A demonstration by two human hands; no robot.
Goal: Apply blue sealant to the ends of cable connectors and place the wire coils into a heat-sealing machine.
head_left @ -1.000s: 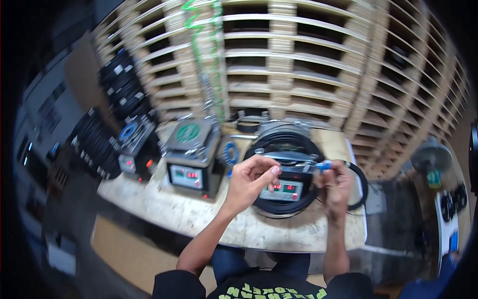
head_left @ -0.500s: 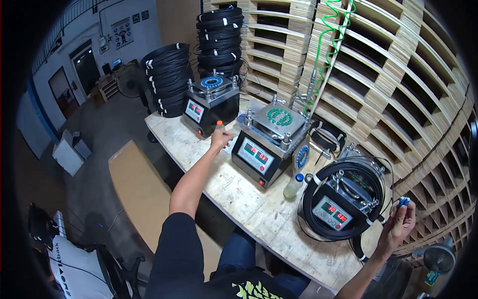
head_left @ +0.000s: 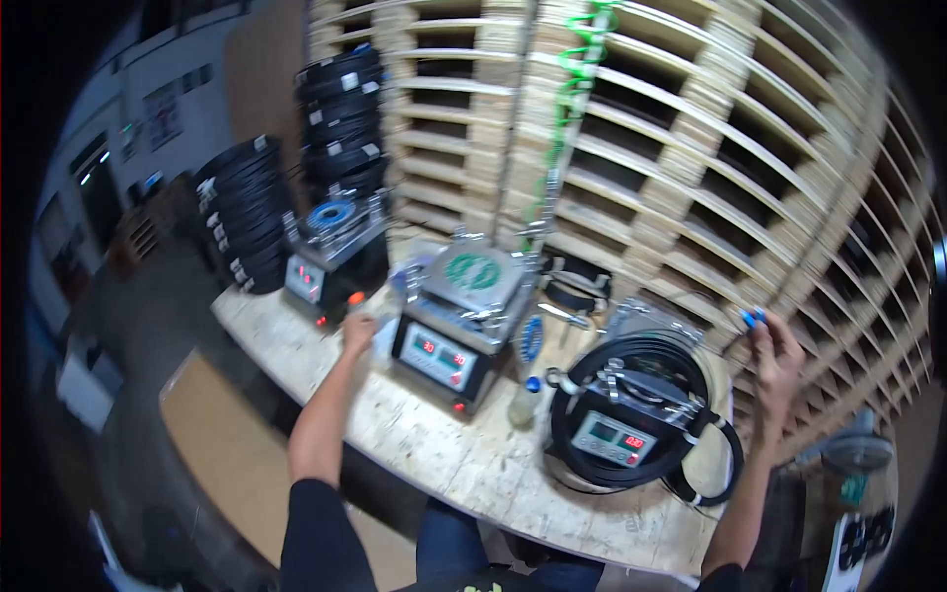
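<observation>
My left hand point(head_left: 359, 335) is closed around a small bottle with an orange cap point(head_left: 356, 298), between the left machine point(head_left: 335, 259) and the middle machine point(head_left: 456, 331). Raised at the right, my right hand point(head_left: 779, 357) pinches small blue connectors point(head_left: 754, 319) in its fingertips. Black cable coils point(head_left: 560, 419) hang around the right-hand machine point(head_left: 614, 438), below and left of that hand. A clear bottle with a blue cap point(head_left: 525, 405) stands between the middle and right machines. Green pieces ring the middle machine's top plate point(head_left: 473, 270); blurring hides finer detail.
Stacked black cable coils point(head_left: 340, 123) and more coils point(head_left: 242, 212) rise behind the left end of the wooden table point(head_left: 414, 456). Wooden pallets point(head_left: 651, 187) wall off the back. A green spiral hose point(head_left: 582, 59) hangs there. A fan point(head_left: 856, 452) stands at far right.
The view has swung right, so the machines sit further left. My right hand has lifted with the blue connectors. My left hand keeps hold of the orange-capped bottle.
</observation>
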